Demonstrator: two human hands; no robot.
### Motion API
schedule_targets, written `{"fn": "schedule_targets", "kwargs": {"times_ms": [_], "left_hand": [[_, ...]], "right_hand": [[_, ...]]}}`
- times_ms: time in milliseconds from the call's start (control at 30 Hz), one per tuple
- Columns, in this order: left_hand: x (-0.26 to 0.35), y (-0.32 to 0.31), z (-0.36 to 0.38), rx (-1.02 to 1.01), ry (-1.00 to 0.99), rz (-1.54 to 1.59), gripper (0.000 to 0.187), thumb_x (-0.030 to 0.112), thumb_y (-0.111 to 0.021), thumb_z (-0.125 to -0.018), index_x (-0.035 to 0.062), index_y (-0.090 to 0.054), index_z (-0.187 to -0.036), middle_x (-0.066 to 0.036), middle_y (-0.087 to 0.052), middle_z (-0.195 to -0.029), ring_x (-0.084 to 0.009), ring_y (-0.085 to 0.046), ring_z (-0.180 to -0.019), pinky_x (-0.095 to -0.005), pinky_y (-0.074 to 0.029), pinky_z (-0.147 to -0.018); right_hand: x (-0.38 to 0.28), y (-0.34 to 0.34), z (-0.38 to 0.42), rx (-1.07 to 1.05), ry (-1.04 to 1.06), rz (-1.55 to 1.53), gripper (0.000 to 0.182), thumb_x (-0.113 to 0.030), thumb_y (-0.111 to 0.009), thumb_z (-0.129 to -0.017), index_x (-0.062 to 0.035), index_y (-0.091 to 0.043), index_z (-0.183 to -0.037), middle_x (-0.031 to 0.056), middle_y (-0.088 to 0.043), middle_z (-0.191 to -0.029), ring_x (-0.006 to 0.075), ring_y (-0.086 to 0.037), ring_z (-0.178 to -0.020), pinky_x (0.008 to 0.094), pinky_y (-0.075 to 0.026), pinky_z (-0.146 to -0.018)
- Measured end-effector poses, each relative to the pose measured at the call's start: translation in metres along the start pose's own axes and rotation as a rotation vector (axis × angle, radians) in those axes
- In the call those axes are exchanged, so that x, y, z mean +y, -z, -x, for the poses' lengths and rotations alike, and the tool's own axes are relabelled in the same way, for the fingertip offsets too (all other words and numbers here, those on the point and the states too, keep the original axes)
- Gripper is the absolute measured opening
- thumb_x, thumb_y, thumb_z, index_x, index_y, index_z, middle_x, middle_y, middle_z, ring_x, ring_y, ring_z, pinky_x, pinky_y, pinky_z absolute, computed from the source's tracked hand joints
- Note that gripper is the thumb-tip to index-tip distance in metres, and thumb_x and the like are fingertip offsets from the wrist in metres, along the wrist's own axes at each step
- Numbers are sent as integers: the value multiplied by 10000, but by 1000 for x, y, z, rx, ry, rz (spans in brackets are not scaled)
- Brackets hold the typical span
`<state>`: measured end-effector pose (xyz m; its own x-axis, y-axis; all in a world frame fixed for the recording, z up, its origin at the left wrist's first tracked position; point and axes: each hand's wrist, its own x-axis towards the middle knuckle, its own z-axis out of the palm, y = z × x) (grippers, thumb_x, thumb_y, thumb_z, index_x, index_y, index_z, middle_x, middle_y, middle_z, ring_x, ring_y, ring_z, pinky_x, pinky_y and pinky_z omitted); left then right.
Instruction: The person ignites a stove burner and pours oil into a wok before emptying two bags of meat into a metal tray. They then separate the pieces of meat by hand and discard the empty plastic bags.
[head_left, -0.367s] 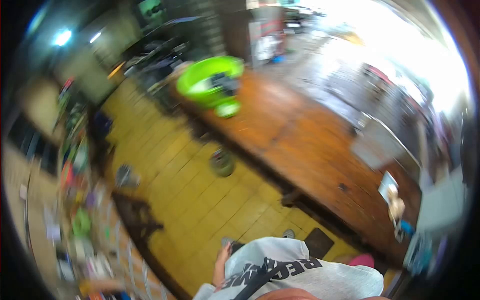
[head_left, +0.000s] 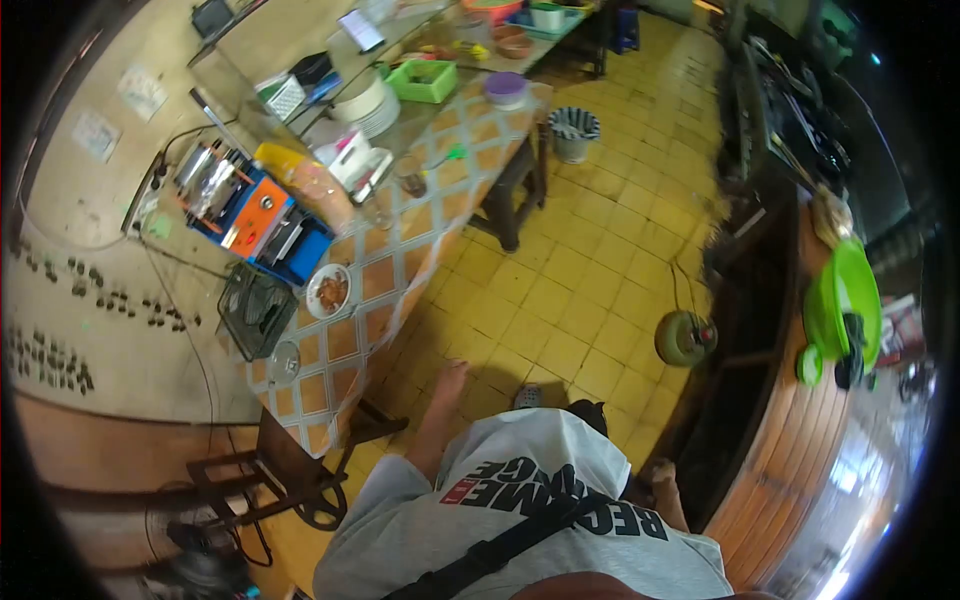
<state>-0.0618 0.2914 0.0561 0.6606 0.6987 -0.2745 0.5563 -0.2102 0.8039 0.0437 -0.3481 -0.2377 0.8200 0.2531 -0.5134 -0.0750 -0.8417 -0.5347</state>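
My left hand [head_left: 453, 376] hangs over the yellow tiled floor, in front of my shirt and apart from the table. Its fingers are small and blurred, and no object shows in it. Low at my other side is my right hand [head_left: 664, 478], near the dark shelf under the wooden counter; its fingers are mostly hidden. To the left stands a table [head_left: 385, 265] with a checkered cloth. On it are a white bowl of brown food [head_left: 330, 291], a blue and orange machine [head_left: 262, 222], a dark basket [head_left: 255, 310] and a drinking glass [head_left: 411, 180].
A round green gas cylinder [head_left: 684, 340] stands on the floor ahead to the right. Beyond the table is a bin [head_left: 573, 135] with a striped liner. A lime-green basin [head_left: 838, 305] sits on the wooden counter [head_left: 790, 460]. A wooden stool [head_left: 265, 470] with a wheel is at lower left.
My view has swung left, bringing the checkered table close and shifting the counter and green basin to the right edge. My right hand has come into sight.
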Motion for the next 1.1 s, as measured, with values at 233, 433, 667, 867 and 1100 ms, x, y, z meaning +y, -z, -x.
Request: {"fn": "schedule_targets", "kwargs": {"times_ms": [233, 433, 667, 867, 1100], "left_hand": [[-66, -18, -39, 269, 346, 406, 240, 251, -586, -843, 78, -606, -1008, -27, -584, -786, -114, -552, -666, -250, -426, -552], [44, -90, -100, 8, 679, 569, 298, 273, -568, -845, 77, -570, -1069, -41, -577, -910, -144, -531, -748, -286, -441, -665], [168, -112, -208, -138, 253, 571, 420, 343, -622, -829, 56, -547, -1126, -88, -604, -983, -156, -568, -899, -294, -466, -776], [231, -83, -249, 72, 245, 373, 439, 281, -588, -846, -26, -515, -1150, -138, -597, -1082, -206, -572, -997, -293, -444, -858], [235, -93, -325, 59, 215, 414, 399, 230, -614, -827, -22, -522, -1122, -128, -598, -1069, -190, -571, -986, -293, -440, -860]], "right_hand": [[-374, 122, -142, -22, 92, -618, 477, 76, -626, -635, -27, -512, -1086, 67, -604, -934, 168, -607, -768, 290, -496, -628], [-421, 134, -236, 27, 258, -47, 344, 14, -556, -706, -52, -554, -1044, 115, -614, -884, 199, -611, -733, 295, -490, -649], [-290, 243, -270, -356, 229, 1063, 403, -311, -579, -751, -92, -586, -1088, 147, -619, -1049, 314, -586, -982, 447, -450, -789], [-285, 301, -334, -310, -20, 1076, 301, -317, -566, -761, -174, -664, -1008, 66, -661, -999, 263, -621, -948, 371, -481, -782], [-259, 218, -446, -228, 312, 793, 128, -200, -499, -807, -142, -592, -873, -9, -529, -641, 197, -545, -571, 318, -477, -529]]}}
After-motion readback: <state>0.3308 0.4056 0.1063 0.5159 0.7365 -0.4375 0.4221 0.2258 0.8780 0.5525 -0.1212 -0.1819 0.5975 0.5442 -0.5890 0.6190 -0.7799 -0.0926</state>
